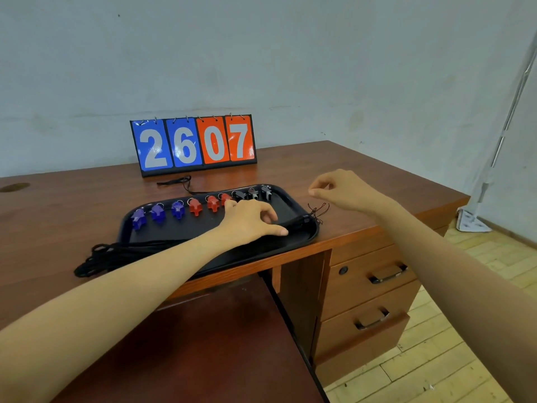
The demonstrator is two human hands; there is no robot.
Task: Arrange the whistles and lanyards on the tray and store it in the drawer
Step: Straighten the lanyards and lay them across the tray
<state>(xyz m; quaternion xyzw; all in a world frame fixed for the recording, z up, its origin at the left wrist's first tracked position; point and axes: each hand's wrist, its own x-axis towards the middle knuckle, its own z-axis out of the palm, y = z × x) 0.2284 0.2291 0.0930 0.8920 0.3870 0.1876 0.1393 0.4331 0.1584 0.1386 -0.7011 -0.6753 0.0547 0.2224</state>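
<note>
Whistles lined up on the tray, lanyards bunched along its near edge

The black tray (pixel 290 205) sits on the wooden desk (pixel 72 205), carrying a back row of blue whistles (pixel 157 213), red whistles (pixel 195 205) and black whistles (pixel 252 194). The left hand (pixel 250 218) presses fingers down on the bundled black lanyards (pixel 116 254) lying along the tray's front. The right hand (pixel 340 187) hovers past the tray's right end, fingertips pinched; whether it grips a cord I cannot tell. A scoreboard (pixel 193 144) stands behind, drawers (pixel 374 274) below right

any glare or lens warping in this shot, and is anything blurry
Head view: soft glare on the glossy blue and orange flip scoreboard; wide-angle bending curves the white metal pole at right; the bare forearms blur near the bottom edge, while the black plastic tray stays fairly sharp.
</note>
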